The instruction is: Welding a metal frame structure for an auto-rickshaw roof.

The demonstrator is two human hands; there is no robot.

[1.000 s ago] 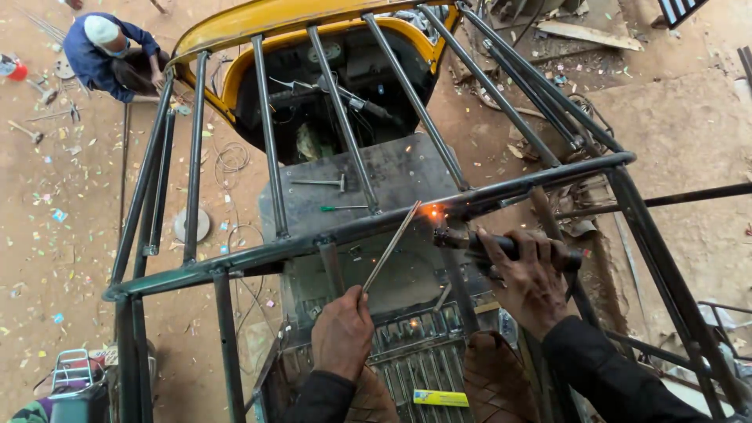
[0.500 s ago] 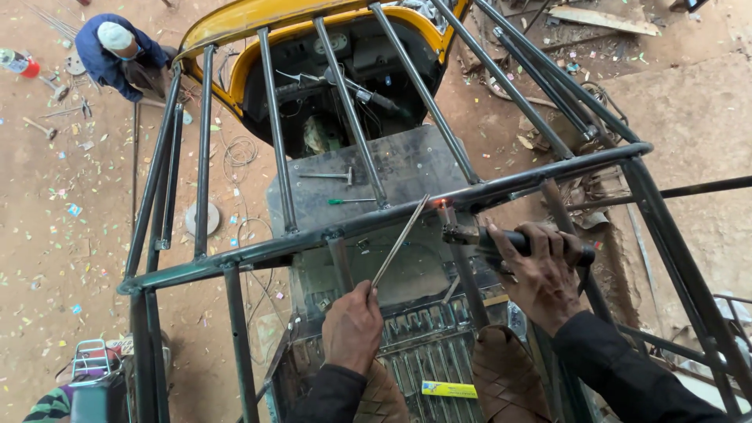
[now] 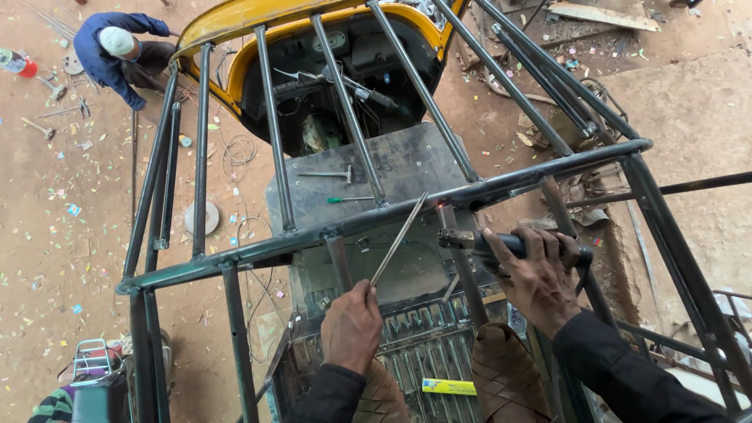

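The curved sheet-metal vehicle body (image 3: 235,16) is bright yellow, its hollow interior black. The tubular steel roof frame (image 3: 376,215) is dull grey-brown. A green-handled screwdriver (image 3: 350,200) lies on the flat grey steel plate (image 3: 407,160). The crouching person's jacket (image 3: 98,59) is blue, the round cap (image 3: 117,41) white. The dirt ground (image 3: 63,227) is reddish-brown, speckled with pale scraps.

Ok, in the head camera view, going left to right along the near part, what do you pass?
Upright frame post → left hand holding the thin rod → right hand gripping the dark-handled torch → slanted frame bar.

Dirt floor (image 3: 705,102) – disc (image 3: 202,218), hammer (image 3: 37,127), scraps
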